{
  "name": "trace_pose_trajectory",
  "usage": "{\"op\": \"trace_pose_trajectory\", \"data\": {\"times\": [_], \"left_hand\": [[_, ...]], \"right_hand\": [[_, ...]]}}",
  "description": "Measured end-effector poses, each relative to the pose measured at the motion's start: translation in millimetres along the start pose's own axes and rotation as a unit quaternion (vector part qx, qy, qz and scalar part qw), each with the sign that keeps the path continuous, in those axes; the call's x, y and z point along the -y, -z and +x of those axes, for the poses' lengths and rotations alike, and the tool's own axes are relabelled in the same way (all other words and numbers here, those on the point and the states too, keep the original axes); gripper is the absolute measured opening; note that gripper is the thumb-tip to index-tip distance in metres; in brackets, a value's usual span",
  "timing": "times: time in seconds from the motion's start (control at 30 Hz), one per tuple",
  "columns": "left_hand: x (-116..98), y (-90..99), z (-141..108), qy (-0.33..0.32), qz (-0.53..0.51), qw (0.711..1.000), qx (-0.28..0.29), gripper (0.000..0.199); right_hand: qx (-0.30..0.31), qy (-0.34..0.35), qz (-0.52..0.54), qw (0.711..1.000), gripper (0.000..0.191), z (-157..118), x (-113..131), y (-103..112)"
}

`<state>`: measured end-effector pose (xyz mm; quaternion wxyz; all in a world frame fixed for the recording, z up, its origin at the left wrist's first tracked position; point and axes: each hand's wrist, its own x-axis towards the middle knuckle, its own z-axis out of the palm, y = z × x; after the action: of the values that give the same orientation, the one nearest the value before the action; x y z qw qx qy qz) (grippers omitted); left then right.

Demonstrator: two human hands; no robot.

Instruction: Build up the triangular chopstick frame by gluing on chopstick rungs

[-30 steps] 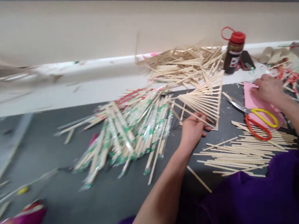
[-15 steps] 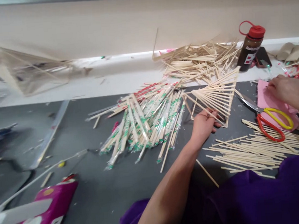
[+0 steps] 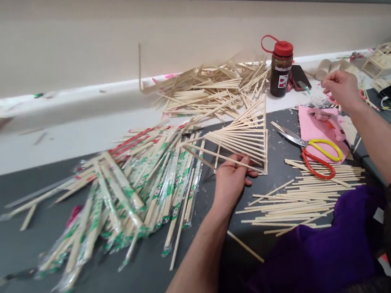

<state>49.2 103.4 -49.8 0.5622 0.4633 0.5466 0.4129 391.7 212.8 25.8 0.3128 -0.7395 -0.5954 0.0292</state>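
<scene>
My left hand [image 3: 233, 175] is closed round the lower edge of a fan-like frame of wooden chopsticks [image 3: 238, 138], whose sticks spread from one point toward a straight side. My right hand [image 3: 342, 90] is raised at the right with fingertips pinched together; whatever they may hold is too small to make out. Below that hand, a pink glue gun [image 3: 332, 124] lies on a pink sheet [image 3: 306, 115]. Scissors [image 3: 321, 157] with a red and a yellow handle lie beside the sheet. Loose chopsticks [image 3: 298, 201] are spread in front of them.
Wrapped chopsticks [image 3: 124, 192] cover the left of the grey table [image 3: 125, 283]. Behind lies a heap of bare sticks [image 3: 211, 89]. A red-capped bottle [image 3: 280, 74] and a dark phone [image 3: 298, 76] stand by the wall. Another stick structure [image 3: 387, 59] sits far right.
The view has swung to the right. My right hand has moved off the pink sheet, up and away, leaving the glue gun in sight. My left hand still grips the chopstick frame.
</scene>
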Motion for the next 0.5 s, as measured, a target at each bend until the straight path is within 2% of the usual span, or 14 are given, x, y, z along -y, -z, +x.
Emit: {"op": "trace_pose_trajectory", "data": {"times": [0.17, 0.3, 0.37, 0.4, 0.43, 0.5], "left_hand": [[0, 0.3, 1, -0.002, -0.003, 1.0, 0.005, 0.027], [0, 0.5, 1, -0.005, 0.007, 1.0, 0.005, 0.026], [0, 0.1, 0, -0.006, 0.009, 1.0, 0.005, 0.024], [0, -0.1, 0, -0.006, 0.006, 1.0, 0.004, 0.024], [0, -0.4, 0, -0.006, 0.0, 1.0, 0.005, 0.023], [0, -1.0, -1, -0.003, -0.015, 1.0, 0.007, 0.022]], "right_hand": [[-0.009, -0.007, -0.034, 0.999, 0.021, 12, -7, 6], [0.003, -0.006, -0.067, 0.998, 0.025, 2, -3, 11], [0.006, 0.002, -0.029, 1.0, 0.029, -16, 11, 13], [0.028, -0.001, 0.058, 0.998, 0.029, -29, 21, 13], [0.046, 0.0, 0.093, 0.995, 0.028, -45, 32, 12], [0.121, 0.007, 0.141, 0.983, 0.023, -80, 56, 8]]}}
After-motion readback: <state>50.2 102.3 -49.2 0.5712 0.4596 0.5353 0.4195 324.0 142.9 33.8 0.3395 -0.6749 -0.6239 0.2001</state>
